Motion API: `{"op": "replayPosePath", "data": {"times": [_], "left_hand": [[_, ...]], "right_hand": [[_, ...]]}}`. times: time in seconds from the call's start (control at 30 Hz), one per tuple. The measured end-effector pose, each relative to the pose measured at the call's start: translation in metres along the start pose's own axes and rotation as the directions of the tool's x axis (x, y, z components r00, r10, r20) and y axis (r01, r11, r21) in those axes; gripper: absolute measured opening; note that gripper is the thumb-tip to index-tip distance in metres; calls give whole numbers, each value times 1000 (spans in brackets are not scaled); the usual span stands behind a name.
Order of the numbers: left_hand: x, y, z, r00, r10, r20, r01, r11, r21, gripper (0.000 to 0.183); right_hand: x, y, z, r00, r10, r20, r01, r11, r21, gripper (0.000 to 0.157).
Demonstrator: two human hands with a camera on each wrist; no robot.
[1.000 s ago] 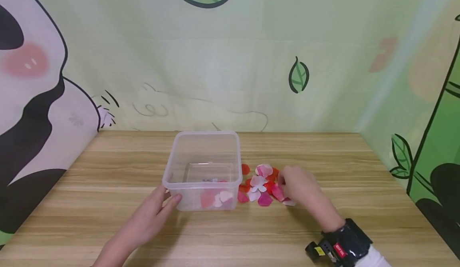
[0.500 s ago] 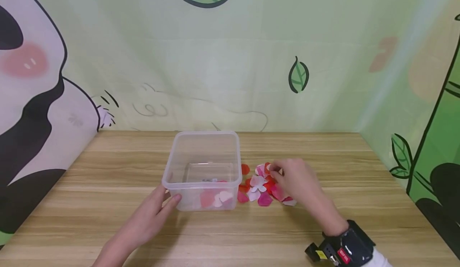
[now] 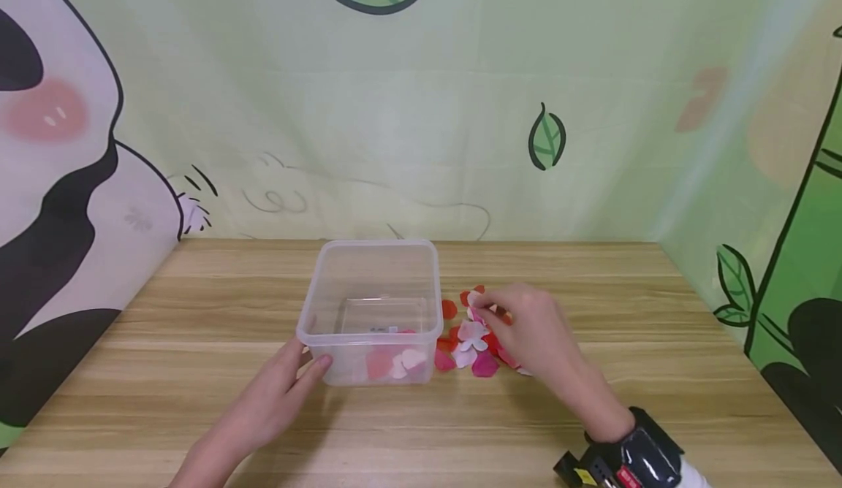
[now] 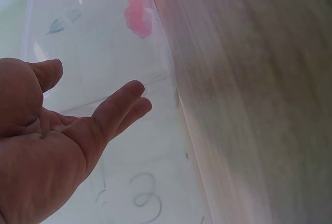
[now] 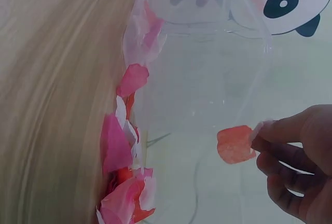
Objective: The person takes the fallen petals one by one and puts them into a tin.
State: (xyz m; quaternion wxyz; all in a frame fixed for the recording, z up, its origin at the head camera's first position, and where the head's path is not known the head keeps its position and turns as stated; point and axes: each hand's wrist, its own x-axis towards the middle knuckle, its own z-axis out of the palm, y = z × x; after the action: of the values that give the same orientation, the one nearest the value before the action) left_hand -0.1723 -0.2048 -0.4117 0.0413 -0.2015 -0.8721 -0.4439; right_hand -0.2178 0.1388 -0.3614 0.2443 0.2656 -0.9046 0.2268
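A clear plastic box [image 3: 368, 340] stands uncovered on the wooden table, with pink and white petals [image 3: 395, 364] lying inside it. My left hand [image 3: 272, 400] rests against its near left corner, thumb on the front and fingers along the side. In the left wrist view those fingers [image 4: 122, 105] look nearly straight. To the right of the box lies a loose heap of red, pink and white artificial petals [image 3: 484, 364]. Over the heap, my right hand [image 3: 536, 334] pinches a red petal [image 5: 236, 144] between thumb and forefinger. Its fingers partly cover the heap in the head view.
A black wrist camera [image 3: 634, 451] is strapped to the right forearm. Behind the wooden table [image 3: 421, 437] hangs a green cloth backdrop [image 3: 421, 130] printed with leaves and a panda.
My right hand has moved left and slightly away from me across the heap, and a red petal now shows at its fingertips. The left hand and the box have stayed put.
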Motion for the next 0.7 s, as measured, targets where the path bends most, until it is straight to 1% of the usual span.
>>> {"op": "replayPosePath", "data": {"times": [0.1,0.2,0.27,0.37,0.47,0.57,0.7], "left_hand": [[0,0,0,1000,-5,1,5,1000,-5,57],[0,0,0,1000,-3,2,3,1000,-2,58],[0,0,0,1000,2,-1,-2,1000,1,58],[0,0,0,1000,8,-4,-8,1000,1,58],[0,0,0,1000,10,-5,-10,1000,-1,58],[0,0,0,1000,6,-4,-6,1000,-4,58],[0,0,0,1000,3,0,-3,1000,-6,58]], "right_hand": [[0,-2,1,999,-50,6,49,998,38,19],[1,-6,3,995,-92,44,89,994,65,20],[1,-9,5,991,-110,76,104,991,80,20],[1,-12,6,987,-125,97,116,988,98,21],[0,-15,8,988,-132,76,121,984,128,20],[0,-16,9,989,-142,30,136,979,151,20],[0,-18,10,985,-168,-38,172,970,173,19]]}}
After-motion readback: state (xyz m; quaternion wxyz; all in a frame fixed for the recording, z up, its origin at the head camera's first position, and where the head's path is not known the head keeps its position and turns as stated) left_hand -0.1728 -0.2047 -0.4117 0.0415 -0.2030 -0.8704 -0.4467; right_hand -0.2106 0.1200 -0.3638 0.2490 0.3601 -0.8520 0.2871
